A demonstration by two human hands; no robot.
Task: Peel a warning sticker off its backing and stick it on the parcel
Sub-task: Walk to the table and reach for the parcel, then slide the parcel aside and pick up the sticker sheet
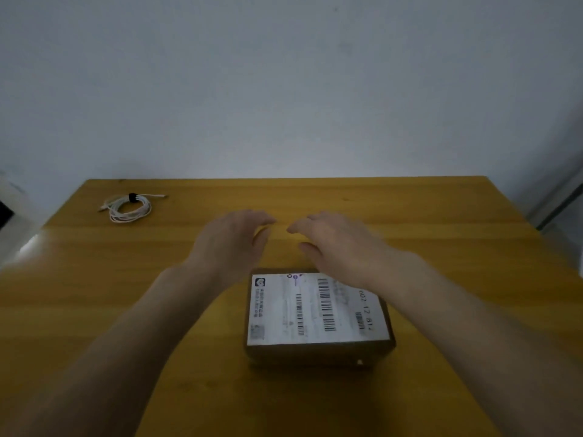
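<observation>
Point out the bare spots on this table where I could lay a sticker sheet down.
The yellow wooden table is bare on its whole right side, right of the brown cardboard parcel with its white shipping label. The near-left area is bare too. The far-left corner holds a coiled white cable. The middle is crowded: left hand and right hand hover there, empty.
</observation>
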